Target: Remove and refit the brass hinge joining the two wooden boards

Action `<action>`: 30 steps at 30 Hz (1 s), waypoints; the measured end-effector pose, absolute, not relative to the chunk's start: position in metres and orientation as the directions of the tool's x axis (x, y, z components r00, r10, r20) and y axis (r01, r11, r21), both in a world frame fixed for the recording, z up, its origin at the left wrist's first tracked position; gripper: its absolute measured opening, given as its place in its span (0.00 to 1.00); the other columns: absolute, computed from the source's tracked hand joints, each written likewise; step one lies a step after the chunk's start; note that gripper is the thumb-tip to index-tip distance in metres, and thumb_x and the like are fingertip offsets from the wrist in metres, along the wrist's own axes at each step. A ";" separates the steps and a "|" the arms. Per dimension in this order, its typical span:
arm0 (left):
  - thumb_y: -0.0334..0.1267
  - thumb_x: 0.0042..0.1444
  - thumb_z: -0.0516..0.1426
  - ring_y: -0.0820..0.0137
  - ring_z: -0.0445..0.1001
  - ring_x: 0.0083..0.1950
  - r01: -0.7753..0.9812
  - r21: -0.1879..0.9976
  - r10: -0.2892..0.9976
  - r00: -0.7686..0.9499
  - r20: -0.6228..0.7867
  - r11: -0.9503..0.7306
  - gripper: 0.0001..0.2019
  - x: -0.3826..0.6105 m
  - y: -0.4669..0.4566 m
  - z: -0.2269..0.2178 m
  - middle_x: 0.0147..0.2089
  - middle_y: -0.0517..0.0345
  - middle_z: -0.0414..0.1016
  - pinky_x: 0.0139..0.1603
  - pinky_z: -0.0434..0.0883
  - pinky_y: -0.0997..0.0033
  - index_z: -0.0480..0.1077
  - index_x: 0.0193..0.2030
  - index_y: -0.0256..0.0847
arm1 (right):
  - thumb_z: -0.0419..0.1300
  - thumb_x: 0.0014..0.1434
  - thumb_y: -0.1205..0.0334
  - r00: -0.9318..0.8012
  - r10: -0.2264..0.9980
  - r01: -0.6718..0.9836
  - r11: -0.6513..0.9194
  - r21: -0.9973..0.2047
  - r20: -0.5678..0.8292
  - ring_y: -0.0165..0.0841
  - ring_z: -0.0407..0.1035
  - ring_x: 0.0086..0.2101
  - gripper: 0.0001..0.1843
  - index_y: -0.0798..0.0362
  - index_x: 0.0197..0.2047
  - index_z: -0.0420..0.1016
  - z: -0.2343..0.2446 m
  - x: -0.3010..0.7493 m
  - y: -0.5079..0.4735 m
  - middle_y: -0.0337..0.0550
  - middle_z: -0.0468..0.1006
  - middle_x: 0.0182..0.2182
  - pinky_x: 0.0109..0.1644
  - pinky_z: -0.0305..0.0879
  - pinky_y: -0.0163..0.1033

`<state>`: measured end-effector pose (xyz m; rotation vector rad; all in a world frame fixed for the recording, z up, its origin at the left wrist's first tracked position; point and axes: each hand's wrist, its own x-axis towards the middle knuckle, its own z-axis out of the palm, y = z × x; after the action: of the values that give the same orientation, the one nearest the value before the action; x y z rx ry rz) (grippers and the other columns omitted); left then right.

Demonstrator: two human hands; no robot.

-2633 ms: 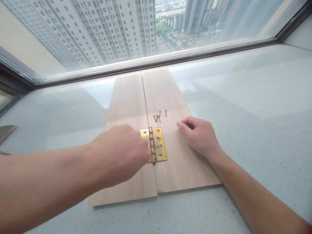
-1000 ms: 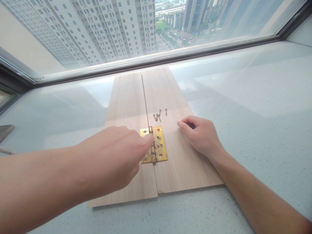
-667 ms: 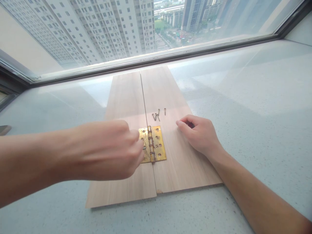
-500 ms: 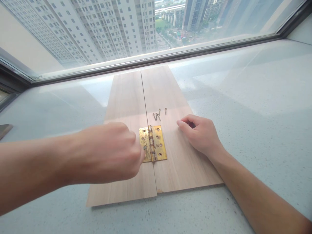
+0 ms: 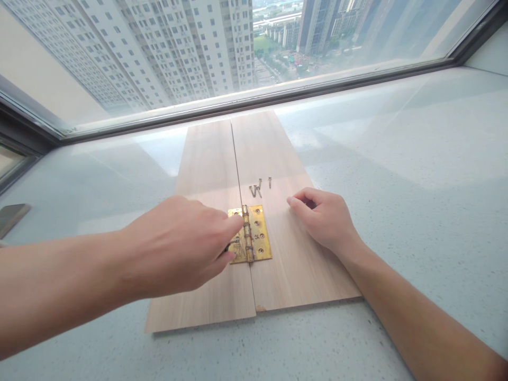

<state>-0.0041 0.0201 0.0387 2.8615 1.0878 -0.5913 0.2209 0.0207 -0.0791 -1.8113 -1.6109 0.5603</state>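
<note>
My left hand is closed over the left leaf of a worn brass hinge. Between its fingertips shows the end of a small dark tool, mostly hidden by the fingers, close to a screw in that leaf. The hinge lies across the seam between the left wooden board and the right wooden board. My right hand rests loosely curled on the right board, with nothing visible at its fingertips. Several loose screws lie above the hinge.
Both boards lie on a speckled pale sill beneath a dark-framed window. A flat dark object, perhaps a phone, lies at the left edge. Some surface damage marks the right board's near edge.
My left hand has turned at the wrist, bringing its thumb over the hinge and exposing the dark tool's end. My right hand stays in place, and the view has shifted slightly.
</note>
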 end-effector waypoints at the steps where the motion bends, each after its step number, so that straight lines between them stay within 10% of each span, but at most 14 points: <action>1: 0.36 0.55 0.53 0.72 0.63 0.20 0.552 -0.121 0.553 0.748 -0.366 -0.825 0.04 -0.004 0.022 0.041 0.23 0.60 0.70 0.19 0.50 0.70 0.65 0.29 0.42 | 0.56 0.55 0.53 0.157 0.982 0.711 -0.041 -0.702 0.102 0.32 0.67 0.27 0.13 0.50 0.25 0.75 -0.079 0.221 0.021 0.37 0.76 0.24 0.32 0.56 0.39; 5: 0.25 0.55 0.49 0.70 0.62 0.23 0.157 -0.113 0.191 0.881 -0.432 -0.981 0.11 0.001 0.032 0.050 0.25 0.58 0.68 0.22 0.52 0.67 0.65 0.27 0.42 | 0.57 0.55 0.53 0.157 0.983 0.717 -0.045 -0.696 0.098 0.32 0.68 0.27 0.13 0.50 0.25 0.75 -0.079 0.221 0.020 0.37 0.77 0.24 0.32 0.57 0.39; 12: 0.22 0.53 0.50 0.69 0.62 0.22 -0.064 -0.141 0.014 0.870 -0.492 -0.988 0.13 0.006 0.042 0.055 0.25 0.57 0.69 0.22 0.53 0.65 0.69 0.25 0.41 | 0.57 0.55 0.53 0.153 0.984 0.717 -0.047 -0.695 0.091 0.32 0.68 0.27 0.13 0.50 0.25 0.75 -0.076 0.221 0.020 0.36 0.77 0.24 0.32 0.56 0.39; 24: 0.30 0.58 0.51 0.72 0.61 0.18 0.273 -0.161 0.316 0.844 -0.434 -0.949 0.11 -0.017 0.027 0.038 0.18 0.60 0.68 0.20 0.49 0.68 0.67 0.26 0.40 | 0.56 0.55 0.53 0.152 0.984 0.720 -0.046 -0.692 0.092 0.33 0.68 0.27 0.13 0.51 0.26 0.75 -0.076 0.221 0.020 0.38 0.77 0.25 0.32 0.56 0.40; 30: 0.41 0.59 0.50 0.75 0.57 0.14 0.696 -0.191 0.721 0.661 -0.206 -0.693 0.17 -0.014 0.009 0.025 0.15 0.59 0.65 0.17 0.46 0.71 0.63 0.19 0.41 | 0.56 0.55 0.53 0.148 0.985 0.719 -0.045 -0.694 0.090 0.32 0.68 0.27 0.13 0.50 0.25 0.75 -0.077 0.220 0.019 0.38 0.77 0.24 0.32 0.56 0.39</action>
<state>-0.0136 0.0092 0.0254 2.9495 1.2612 -0.4331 0.2204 0.0192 -0.0765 -1.8225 -1.6275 0.5623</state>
